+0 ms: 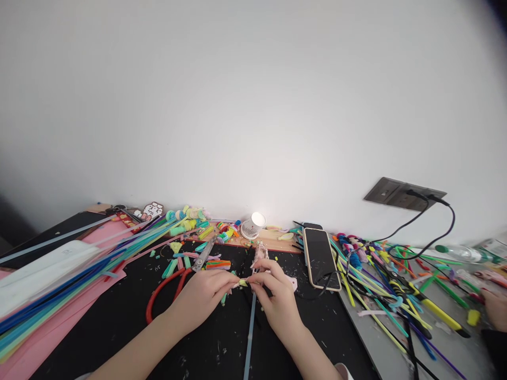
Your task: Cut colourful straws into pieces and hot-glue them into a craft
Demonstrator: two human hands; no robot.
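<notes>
My left hand (206, 293) and my right hand (273, 293) meet low at the middle of the view, fingertips pinched. Between them is a small pale yellow-green piece of pipe cleaner (242, 283), partly covered by the fingers. Just left of my left hand lie scissors (204, 256) with large red handles. Short bundles of orange and green pipe cleaner (217, 264) rest beyond it. A pale blue strip (250, 338) runs toward me beneath my hands. Behind my right hand is a pinkish item (260, 252) whose kind I cannot make out.
A white paper cup (253, 226) stands by the wall. A phone (321, 258) with a cable lies at right, beside tangled pipe cleaners and a yellow utility knife (443, 316). Long pipe cleaners (91, 269) cover pink sheets at left. Another person's hand (495, 309) shows at the right edge.
</notes>
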